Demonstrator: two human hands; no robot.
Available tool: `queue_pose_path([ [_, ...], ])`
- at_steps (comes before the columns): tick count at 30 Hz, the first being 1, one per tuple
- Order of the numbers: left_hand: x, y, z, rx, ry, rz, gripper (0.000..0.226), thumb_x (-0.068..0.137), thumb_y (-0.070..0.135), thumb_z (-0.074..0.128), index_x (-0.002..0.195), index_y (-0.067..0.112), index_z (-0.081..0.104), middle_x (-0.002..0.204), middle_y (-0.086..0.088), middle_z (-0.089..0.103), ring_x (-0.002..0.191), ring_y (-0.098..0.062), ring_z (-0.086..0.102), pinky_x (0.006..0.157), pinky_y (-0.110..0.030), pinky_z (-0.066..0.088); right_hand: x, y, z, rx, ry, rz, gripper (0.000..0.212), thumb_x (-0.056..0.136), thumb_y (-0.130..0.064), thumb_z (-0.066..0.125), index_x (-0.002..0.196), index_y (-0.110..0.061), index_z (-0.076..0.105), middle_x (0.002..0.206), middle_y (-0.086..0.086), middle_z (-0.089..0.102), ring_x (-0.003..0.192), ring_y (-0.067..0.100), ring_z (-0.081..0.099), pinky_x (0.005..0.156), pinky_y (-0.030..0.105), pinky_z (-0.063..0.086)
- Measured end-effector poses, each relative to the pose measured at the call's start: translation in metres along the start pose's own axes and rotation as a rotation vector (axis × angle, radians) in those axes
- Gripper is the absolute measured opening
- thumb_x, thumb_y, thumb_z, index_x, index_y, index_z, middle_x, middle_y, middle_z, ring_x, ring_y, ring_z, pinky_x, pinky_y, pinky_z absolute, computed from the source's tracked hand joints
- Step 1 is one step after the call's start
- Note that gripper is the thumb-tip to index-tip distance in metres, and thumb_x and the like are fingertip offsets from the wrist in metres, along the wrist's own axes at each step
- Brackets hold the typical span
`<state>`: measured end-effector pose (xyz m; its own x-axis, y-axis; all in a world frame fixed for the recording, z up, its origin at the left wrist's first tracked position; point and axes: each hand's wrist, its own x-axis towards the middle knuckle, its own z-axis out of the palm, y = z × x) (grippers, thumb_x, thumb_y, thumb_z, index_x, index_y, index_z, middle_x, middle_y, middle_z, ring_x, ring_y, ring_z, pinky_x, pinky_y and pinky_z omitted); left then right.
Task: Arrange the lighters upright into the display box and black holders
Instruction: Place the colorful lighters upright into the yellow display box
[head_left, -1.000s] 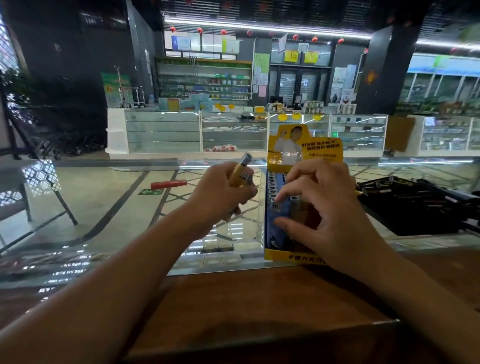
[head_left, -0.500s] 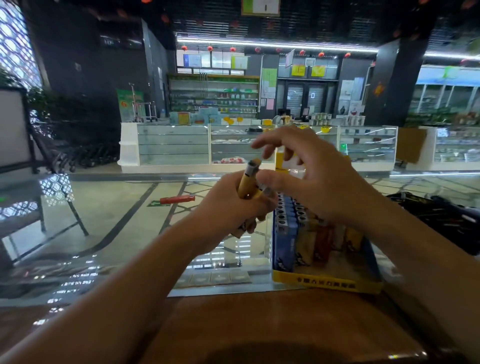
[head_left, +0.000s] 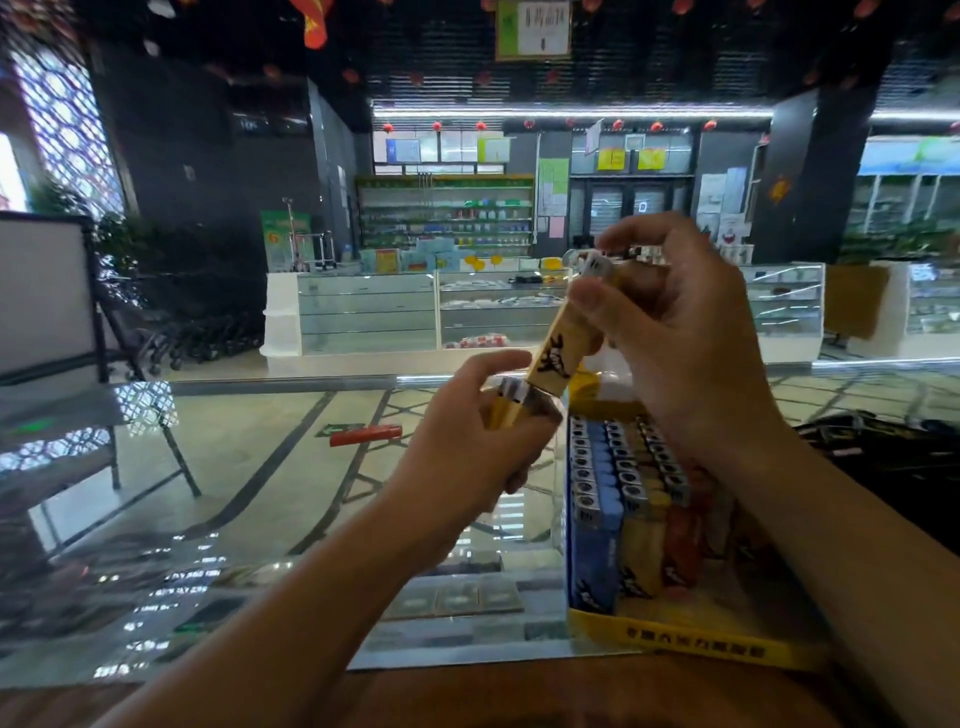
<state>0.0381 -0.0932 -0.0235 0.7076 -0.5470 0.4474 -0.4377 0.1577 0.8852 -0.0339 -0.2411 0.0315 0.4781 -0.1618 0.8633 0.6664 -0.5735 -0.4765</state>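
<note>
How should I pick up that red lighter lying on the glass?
Pinch the red lighter across its long, narrow sides near the middle, coming straight down from above. It lies flat on the glass counter, apart from other things, so only its top and sides are free to grip.

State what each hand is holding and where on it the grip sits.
The right hand pinches a yellow lighter near its metal top end. The left hand grips more yellow lighters around their bodies, tops poking out.

I see my two forearms bare to the frame's edge at six o'clock, left hand (head_left: 470, 436) and right hand (head_left: 685, 332) ungloved, without rings.
</note>
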Motion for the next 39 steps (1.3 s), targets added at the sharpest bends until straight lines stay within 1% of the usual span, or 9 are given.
queue_pose_path([
  [5,0.003,0.002,-0.002,-0.215,0.046,-0.003,0.027,0.092,0.010,0.066,0.116,0.023,0.063,0.085,-0.010,0.066,0.058,-0.016,0.051,0.052,-0.028,0.044,0.001,0.006,-0.008,0.008,0.052,0.074,0.028,0.094,-0.021,0.065,0.109,-0.006,0.047,0.067,-0.001,0.067,0.041,0.017,0.054,0.042,0.026,0.044],
  [13,0.000,0.004,0.002,-0.105,0.030,0.103,0.009,0.093,0.017,0.065,0.101,0.023,0.064,0.087,-0.033,0.063,0.053,-0.020,0.053,0.052,-0.032,0.047,-0.002,0.006,-0.005,0.050,-0.054,0.129,0.029,0.091,-0.015,0.069,0.113,-0.010,0.052,0.073,0.002,0.071,0.050,0.016,0.063,0.051,0.027,0.052],
  [19,0.001,0.005,0.002,-0.056,0.028,0.139,0.004,0.098,0.016,0.058,0.102,0.014,0.058,0.077,-0.004,0.067,0.052,-0.018,0.054,0.047,-0.030,0.048,-0.009,0.008,-0.006,0.038,-0.071,0.128,0.031,0.093,-0.008,0.066,0.119,-0.016,0.052,0.087,0.010,0.071,0.079,0.022,0.071,0.072,0.031,0.060],
  [23,0.000,-0.004,-0.006,0.056,0.046,0.027,0.010,0.097,0.016,0.061,0.106,0.012,0.059,0.075,-0.004,0.064,0.053,-0.017,0.056,0.045,-0.029,0.048,-0.015,0.001,-0.017,0.058,0.007,0.169,0.031,0.093,-0.006,0.065,0.119,-0.014,0.050,0.091,0.012,0.072,0.086,0.019,0.072,0.076,0.031,0.059],
  [27,-0.007,-0.012,-0.007,0.159,-0.120,-0.120,0.010,0.097,0.017,0.062,0.106,0.014,0.061,0.074,-0.001,0.067,0.054,-0.015,0.059,0.046,-0.028,0.050,-0.036,-0.018,-0.031,0.130,-0.054,0.178,0.030,0.093,-0.002,0.063,0.114,-0.019,0.051,0.095,0.020,0.071,0.091,0.024,0.072,0.082,0.037,0.060],
  [30,-0.013,-0.014,-0.001,0.281,-0.248,-0.156,0.009,0.098,0.019,0.060,0.107,0.017,0.061,0.064,0.008,0.068,0.051,-0.010,0.061,0.043,-0.022,0.047,-0.063,-0.031,-0.040,0.117,-0.069,0.147,0.035,0.091,0.002,0.064,0.112,-0.022,0.051,0.091,0.010,0.071,0.090,0.021,0.071,0.078,0.033,0.058],
  [34,-0.013,-0.020,0.001,0.396,-0.286,-0.132,0.006,0.098,0.022,0.061,0.104,0.021,0.061,0.062,0.010,0.067,0.053,-0.010,0.061,0.051,-0.030,0.050,-0.091,-0.032,-0.054,-0.116,-0.121,0.099,0.037,0.087,-0.013,0.074,0.111,-0.031,0.052,0.099,-0.008,0.068,0.100,0.014,0.068,0.084,0.036,0.057],
  [37,-0.012,-0.020,0.002,0.400,-0.275,-0.131,0.007,0.098,0.020,0.061,0.104,0.020,0.060,0.063,0.008,0.066,0.052,-0.007,0.060,0.051,-0.029,0.052,-0.102,-0.026,-0.060,-0.305,-0.182,0.066,0.036,0.084,-0.036,0.072,0.111,-0.040,0.049,0.108,-0.019,0.060,0.108,0.001,0.061,0.087,0.022,0.052],
  [39,-0.013,-0.019,0.003,0.389,-0.280,-0.119,0.008,0.097,0.017,0.062,0.105,0.019,0.060,0.067,0.004,0.066,0.052,-0.007,0.060,0.051,-0.027,0.053,-0.108,-0.021,-0.059,-0.383,-0.227,0.068,0.037,0.081,-0.048,0.066,0.111,-0.049,0.045,0.108,-0.017,0.057,0.105,0.005,0.060,0.085,0.028,0.054],
])
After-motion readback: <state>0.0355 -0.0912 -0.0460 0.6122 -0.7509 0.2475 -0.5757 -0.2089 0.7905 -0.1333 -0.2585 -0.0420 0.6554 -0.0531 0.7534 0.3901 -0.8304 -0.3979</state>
